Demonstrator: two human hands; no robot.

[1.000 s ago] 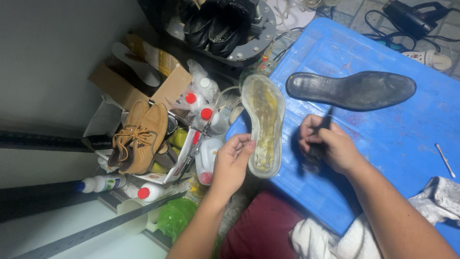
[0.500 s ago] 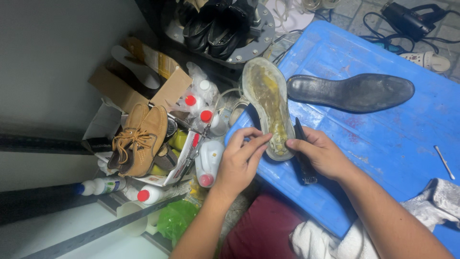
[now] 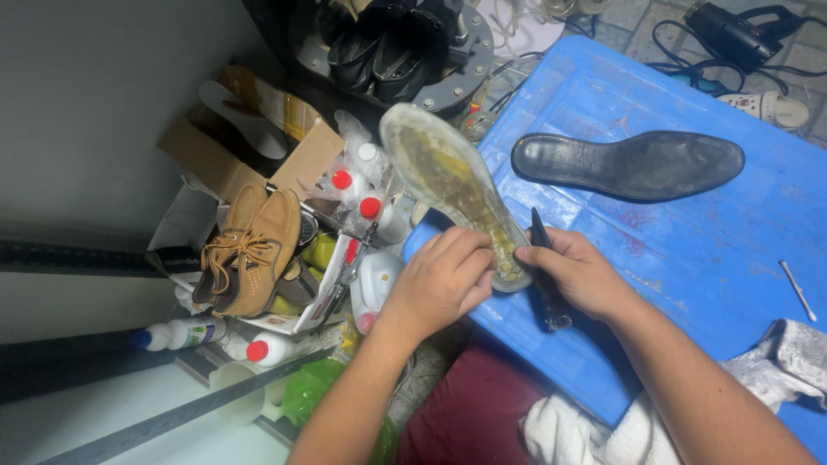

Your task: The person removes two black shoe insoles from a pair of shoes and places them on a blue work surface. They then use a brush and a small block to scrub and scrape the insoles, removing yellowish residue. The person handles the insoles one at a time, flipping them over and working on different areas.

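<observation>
My left hand point(image 3: 441, 282) and my right hand point(image 3: 579, 274) both grip the heel end of a translucent yellowish shoe sole point(image 3: 448, 181), which tilts up and away to the left over the corner of a blue plastic board point(image 3: 689, 258). A thin black tool point(image 3: 546, 275) lies under my right hand, pinned between palm and board. A black shoe sole point(image 3: 629, 164) lies flat on the board behind my hands.
To the left, a pair of tan lace-up shoes point(image 3: 250, 250) rests on an open cardboard box among several red-capped bottles point(image 3: 345, 185). Black shoes point(image 3: 388, 43) sit on a round metal stand at the top. A white cloth point(image 3: 775, 362) and a small stick point(image 3: 798, 291) lie at right.
The yellowish sole has swung up and left. My right hand moved from the black tool to join my left hand at the sole's heel.
</observation>
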